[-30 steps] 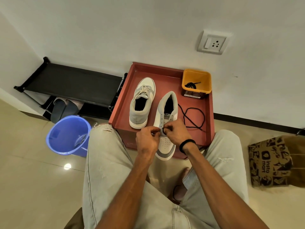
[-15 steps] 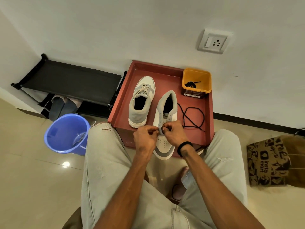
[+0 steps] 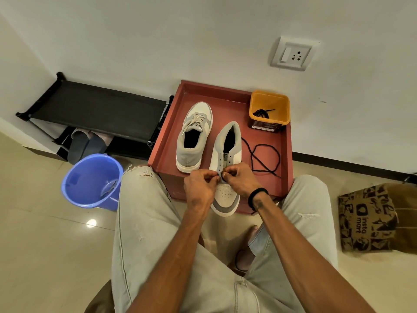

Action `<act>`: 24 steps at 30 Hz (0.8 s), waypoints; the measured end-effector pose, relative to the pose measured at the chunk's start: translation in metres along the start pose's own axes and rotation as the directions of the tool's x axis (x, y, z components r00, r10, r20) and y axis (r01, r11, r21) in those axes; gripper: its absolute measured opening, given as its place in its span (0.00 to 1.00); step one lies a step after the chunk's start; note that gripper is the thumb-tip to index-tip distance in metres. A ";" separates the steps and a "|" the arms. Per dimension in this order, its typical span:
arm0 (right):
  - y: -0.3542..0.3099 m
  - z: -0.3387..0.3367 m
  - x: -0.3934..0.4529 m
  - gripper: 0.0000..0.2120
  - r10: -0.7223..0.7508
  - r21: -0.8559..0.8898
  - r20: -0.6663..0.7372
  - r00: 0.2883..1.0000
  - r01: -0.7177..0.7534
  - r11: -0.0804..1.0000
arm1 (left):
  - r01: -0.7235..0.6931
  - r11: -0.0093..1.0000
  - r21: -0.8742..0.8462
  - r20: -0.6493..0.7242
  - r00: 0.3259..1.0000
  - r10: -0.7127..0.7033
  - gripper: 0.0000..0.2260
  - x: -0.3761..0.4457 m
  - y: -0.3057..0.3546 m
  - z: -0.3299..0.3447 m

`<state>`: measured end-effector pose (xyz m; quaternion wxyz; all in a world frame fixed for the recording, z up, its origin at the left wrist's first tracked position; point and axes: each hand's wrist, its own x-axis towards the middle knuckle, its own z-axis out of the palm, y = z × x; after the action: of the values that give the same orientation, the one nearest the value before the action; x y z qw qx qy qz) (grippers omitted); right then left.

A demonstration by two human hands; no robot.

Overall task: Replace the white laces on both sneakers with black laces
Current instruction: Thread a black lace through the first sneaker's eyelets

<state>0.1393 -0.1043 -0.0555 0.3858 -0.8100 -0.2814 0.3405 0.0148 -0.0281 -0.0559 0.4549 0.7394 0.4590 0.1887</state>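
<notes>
**Both hands at the lower eyelets of the unlaced sneaker**

We start with the red tray (image 3: 167, 141), our landmark. Inside it, at the far right corner, sits an orange tub (image 3: 269, 99) with a coiled black lace (image 3: 260, 113) in it. Left of centre in the tray stands the laced sneaker (image 3: 194, 136), white laces (image 3: 195, 120) tied. Beside it lies the unlaced sneaker (image 3: 226, 159), its toe hanging past the tray's near edge. A loose black lace (image 3: 266, 158) loops over the tray floor to its right.

Our left hand (image 3: 199, 185) and right hand (image 3: 241, 179) are curled at the lower eyelets, the right pinching a bit of black lace; what the left fingers pinch we cannot tell, as the knuckles hide it.

Left of the tray stands a blue bucket (image 3: 90, 180), its contents hard to read. A printed paper bag (image 3: 370, 216) to the tray's right is cut off by the frame. Bare floor lies before the bucket.
</notes>
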 end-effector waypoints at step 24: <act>0.032 -0.013 -0.032 0.34 -0.322 -0.473 -0.087 0.943 0.246 0.846 | 0.023 0.852 -0.524 -0.290 0.935 -0.204 0.10 0.015 0.007 -0.022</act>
<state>0.1360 -0.1503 -0.0643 0.2527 -0.8519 -0.4379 0.1366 0.0106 -0.0054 -0.0407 0.5605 0.5197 0.5063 0.3993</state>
